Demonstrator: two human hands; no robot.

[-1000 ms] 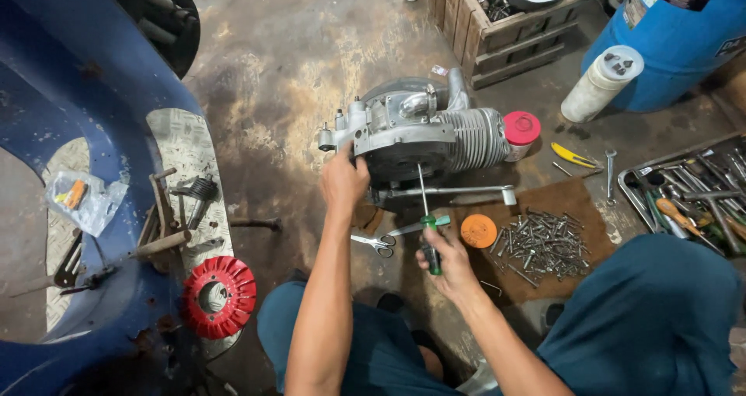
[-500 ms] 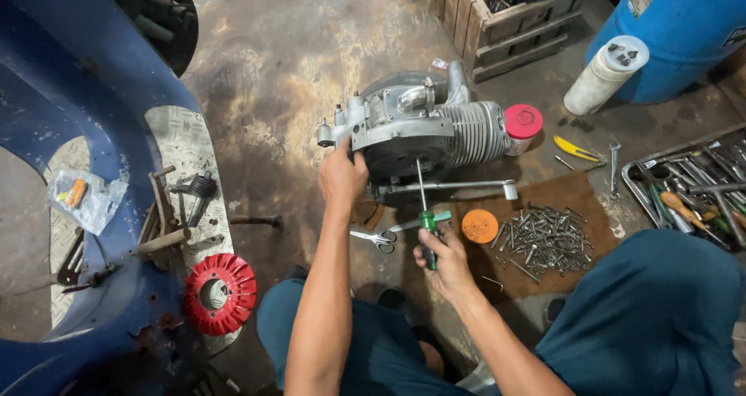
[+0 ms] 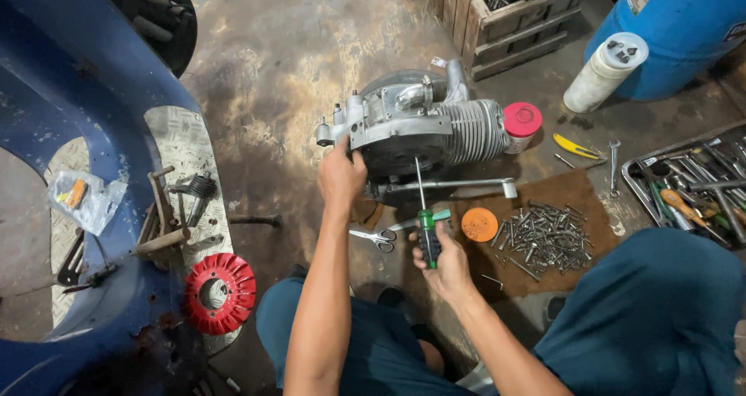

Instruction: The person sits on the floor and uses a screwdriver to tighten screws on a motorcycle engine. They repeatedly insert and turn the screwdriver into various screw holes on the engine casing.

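Head view, largest to smallest. Blue scooter body (image 3: 54, 93) filled the left side, w/ a checker-plate footboard (image 3: 183, 143) carrying loose rusty parts and a clear plastic bag (image 3: 84, 200). Blue drum (image 3: 684, 31) stood top right; a wooden crate (image 3: 509, 19) sat to its left. The person's blue trousers (image 3: 653, 310) took up the lower right.

Small engine (image 3: 423, 128) lay on the stained concrete floor (image 3: 303, 46), centre frame, finned cylinder pointing right, a red-capped can (image 3: 521, 124) touching its right end. A metal tool tray (image 3: 695, 182) held wrenches and screwdrivers at far right. Red finned fan wheel (image 3: 220, 293) rested at the footboard's lower edge. White cylindrical bottle (image 3: 606, 71) leaned against the drum. A pile of bolts (image 3: 540, 237) lay on a brown mat (image 3: 575, 198), just right of an orange lid (image 3: 479, 224).

Left hand (image 3: 340, 174) was pressed on the engine's lower left casing, fingers curled against it. Right hand (image 3: 443, 264) was wrapped around the green-black handle of 1 screwdriver (image 3: 423, 209), shaft running up to the engine's underside. Scissors (image 3: 373, 237) lay between the 2 forearms, near the screwdriver handle.
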